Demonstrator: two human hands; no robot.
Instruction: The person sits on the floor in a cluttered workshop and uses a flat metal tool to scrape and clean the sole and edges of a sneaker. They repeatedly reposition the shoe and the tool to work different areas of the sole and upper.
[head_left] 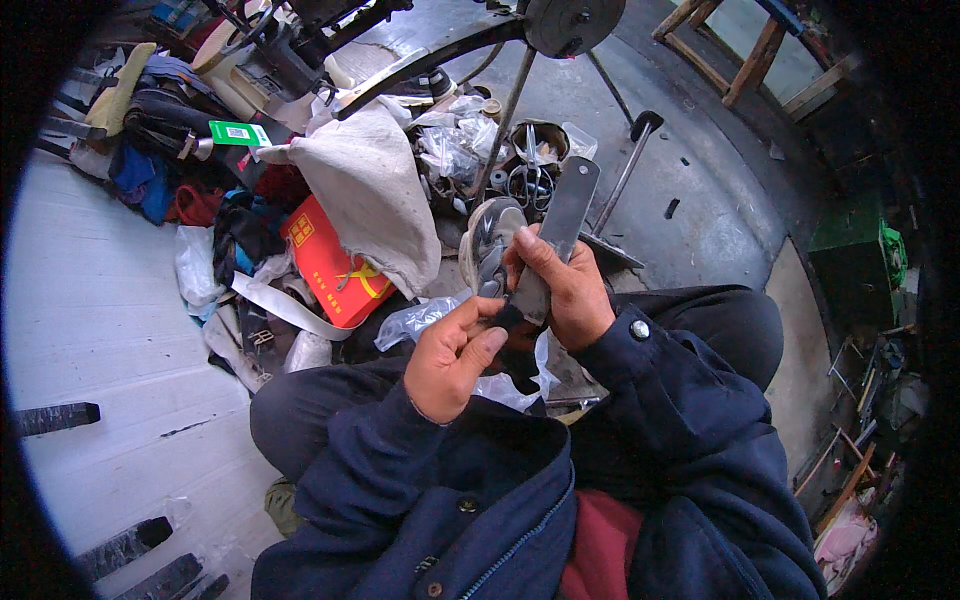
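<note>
My right hand (575, 295) is closed round a long flat metal blade (570, 200) with a rounded upper end and a small hole in it. The thumb lies along its face. My left hand (448, 362) pinches a small black piece (509, 317) against the blade's lower end, thumb and forefinger together. Whether the piece is cloth or leather, I cannot tell. Just beyond my hands rests a grey-white, shoe-like thing (488, 228), partly hidden by the fingers. Clear plastic (415, 322) lies by my left hand.
Ahead stand a machine's round wheel (575, 22) and thin legs. Scissors (530, 188) sit in a round container. A grey cloth (375, 190) partly covers a red bag (330, 270) on the left. A metal stand (630, 170) rises at right, with a wooden frame (755, 65) farther off.
</note>
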